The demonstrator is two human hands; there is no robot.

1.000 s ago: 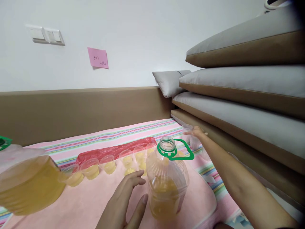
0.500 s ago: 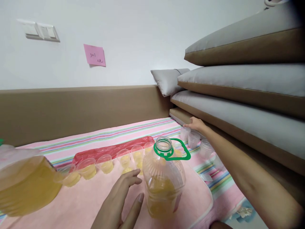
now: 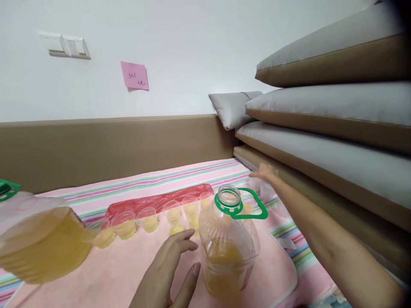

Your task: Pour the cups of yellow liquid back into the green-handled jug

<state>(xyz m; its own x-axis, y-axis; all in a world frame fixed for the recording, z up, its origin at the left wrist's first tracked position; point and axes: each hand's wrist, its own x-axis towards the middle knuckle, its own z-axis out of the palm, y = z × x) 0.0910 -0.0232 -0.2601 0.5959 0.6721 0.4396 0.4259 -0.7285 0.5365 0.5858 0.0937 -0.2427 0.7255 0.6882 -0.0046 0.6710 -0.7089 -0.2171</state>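
- Left hand (image 3: 167, 273) low in the view, open, fingers spread, palm down over the pink cloth (image 3: 128, 265). Its grip holds nothing.
- Clear plastic bottle (image 3: 226, 244) stands upright just right of that hand; thumb tip is at the bottle wall, can't tell if it actually touches.
- Bottle is uncapped, green neck ring with handle loop (image 3: 242, 207) on top, yellow liquid fills only the lower part.
- Right hand (image 3: 265, 172) at the end of a stretched arm, far side of the bottle, at the edge of the lowest cushion (image 3: 321, 192).
- Right grip: fingers look extended over empty clear cups (image 3: 266, 190) just below them, but that area is blurred; can't tell whether it's closed on one.
- Row of small clear cups with yellow liquid (image 3: 149, 220) sits beyond the left hand, running left from the bottle neck.
- Red plastic sheet (image 3: 157, 200) lies just behind that row.
- Second, bigger bottle (image 3: 38, 239) well left of the left hand, tilted, mostly full of yellow liquid, cut off by the picture edge.
- Striped pink cover (image 3: 180, 175) under everything; stacked grey and tan cushions (image 3: 337, 111) above the right hand.
- Wall behind: pink note (image 3: 135, 75), switch plate (image 3: 64, 45).
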